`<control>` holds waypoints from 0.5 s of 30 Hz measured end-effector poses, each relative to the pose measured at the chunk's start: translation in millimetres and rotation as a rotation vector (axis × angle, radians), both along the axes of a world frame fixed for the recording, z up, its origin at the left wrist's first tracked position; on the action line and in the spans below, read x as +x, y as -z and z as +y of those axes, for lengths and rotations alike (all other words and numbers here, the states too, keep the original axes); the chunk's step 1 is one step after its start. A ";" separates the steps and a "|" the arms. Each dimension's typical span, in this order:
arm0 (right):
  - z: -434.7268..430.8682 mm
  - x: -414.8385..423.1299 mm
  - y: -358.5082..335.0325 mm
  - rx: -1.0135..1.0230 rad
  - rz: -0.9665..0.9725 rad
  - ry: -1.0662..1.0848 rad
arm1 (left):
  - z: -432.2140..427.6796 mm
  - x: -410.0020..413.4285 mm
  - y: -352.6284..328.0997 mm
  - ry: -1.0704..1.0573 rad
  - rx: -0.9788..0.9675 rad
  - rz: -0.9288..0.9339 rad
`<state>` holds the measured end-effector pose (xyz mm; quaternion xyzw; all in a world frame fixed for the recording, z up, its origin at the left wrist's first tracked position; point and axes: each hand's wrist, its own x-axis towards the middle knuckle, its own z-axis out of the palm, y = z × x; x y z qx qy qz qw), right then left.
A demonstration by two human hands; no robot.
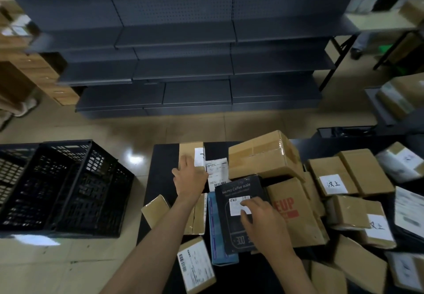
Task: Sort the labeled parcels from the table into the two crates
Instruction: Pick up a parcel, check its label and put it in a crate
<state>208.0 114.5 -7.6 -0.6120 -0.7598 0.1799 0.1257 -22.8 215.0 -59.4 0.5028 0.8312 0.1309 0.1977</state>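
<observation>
Parcels — left hand, right hand each touch one.

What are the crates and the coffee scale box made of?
Crates: likely rigid black plastic, matte; moulded lattice walls suggest it. Coffee scale box: probably printed cardboard, dark with slight sheen, crisp folded edges; white label on top looks like paper.

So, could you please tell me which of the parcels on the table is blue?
The slim box beside the black coffee scale box, on its left; the others are brown or white.
</observation>
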 end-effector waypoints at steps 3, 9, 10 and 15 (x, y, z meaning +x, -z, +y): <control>5.9 -8.2 -3.5 -0.004 0.037 0.025 | -13.2 -8.1 -4.5 0.029 0.143 -0.062; 16.3 -34.7 -18.2 -0.177 0.282 0.104 | -71.3 -5.0 -51.8 -0.012 0.277 -0.309; 18.4 -41.0 -22.2 -0.243 0.332 0.133 | -81.8 -4.1 -56.8 -0.026 0.289 -0.318; 25.6 -72.9 -32.9 -0.556 0.594 0.143 | -129.5 7.6 -68.9 -0.030 0.365 -0.375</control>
